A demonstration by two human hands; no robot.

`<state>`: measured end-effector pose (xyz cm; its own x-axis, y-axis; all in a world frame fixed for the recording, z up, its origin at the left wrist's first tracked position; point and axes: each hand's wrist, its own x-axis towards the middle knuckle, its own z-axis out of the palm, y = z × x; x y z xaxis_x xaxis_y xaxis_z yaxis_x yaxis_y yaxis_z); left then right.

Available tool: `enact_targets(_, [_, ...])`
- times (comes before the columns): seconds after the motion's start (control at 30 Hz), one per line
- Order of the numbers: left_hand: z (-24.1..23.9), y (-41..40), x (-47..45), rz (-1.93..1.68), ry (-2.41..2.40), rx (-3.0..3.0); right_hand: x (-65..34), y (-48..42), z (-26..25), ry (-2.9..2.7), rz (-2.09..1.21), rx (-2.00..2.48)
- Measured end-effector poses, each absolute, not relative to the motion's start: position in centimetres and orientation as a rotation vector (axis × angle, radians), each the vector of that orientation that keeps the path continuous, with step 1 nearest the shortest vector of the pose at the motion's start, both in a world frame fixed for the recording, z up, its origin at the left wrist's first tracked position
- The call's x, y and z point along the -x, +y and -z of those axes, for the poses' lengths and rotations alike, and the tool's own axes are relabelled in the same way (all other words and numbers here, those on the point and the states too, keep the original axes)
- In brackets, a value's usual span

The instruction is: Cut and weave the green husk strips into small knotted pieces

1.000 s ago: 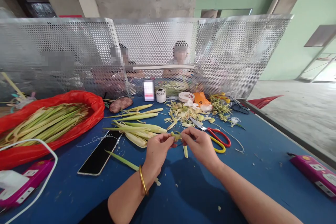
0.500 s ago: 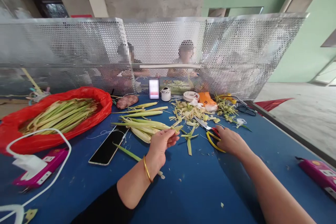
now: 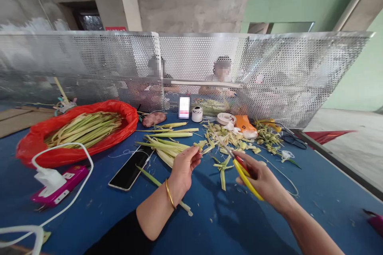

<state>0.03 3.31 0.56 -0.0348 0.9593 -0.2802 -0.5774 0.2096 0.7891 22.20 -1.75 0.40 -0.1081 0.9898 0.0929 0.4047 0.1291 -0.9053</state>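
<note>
My left hand (image 3: 184, 167) pinches a small folded piece of green leaf (image 3: 201, 145) above the blue table (image 3: 269, 223). A gold bangle sits on that wrist. My right hand (image 3: 263, 181) grips scissors (image 3: 239, 163) with red and yellow handles, lifted off the table, blades pointing up and left toward the leaf piece. A cut leaf strip (image 3: 223, 171) lies on the table between my hands. A loose pile of green stalks (image 3: 166, 145) lies just beyond my left hand.
A red bag of leaf stalks (image 3: 80, 131) sits at the left. A black phone (image 3: 130, 171) lies near my left arm. A pink power strip with white charger (image 3: 56, 185) is at the left front. Leaf scraps (image 3: 227, 135), tape rolls and a perforated metal screen (image 3: 209, 67) stand behind; people sit beyond it.
My right hand let go of the leaf piece, reached right to the scissors, took them and lifted them toward the leaf. My left hand kept hold of the leaf piece.
</note>
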Motion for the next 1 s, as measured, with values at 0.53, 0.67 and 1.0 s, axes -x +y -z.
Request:
enact_targets(0.53, [-0.4,3.4,0.0,-1.394,0.903,-0.497,-20.9,-3.4,-2.0,-1.77,-0.993,1.474])
enact_targets(0.67, [-0.7,3.2,-0.1,-1.372,0.903,-0.435,-20.6,-3.5,-1.9,-1.87,-0.929,1.49])
enact_targets(1.0, [-0.6,2.7,-0.7,-1.334,0.928,-0.456,-19.8,-3.7,-1.6,-1.954,-0.685,1.612])
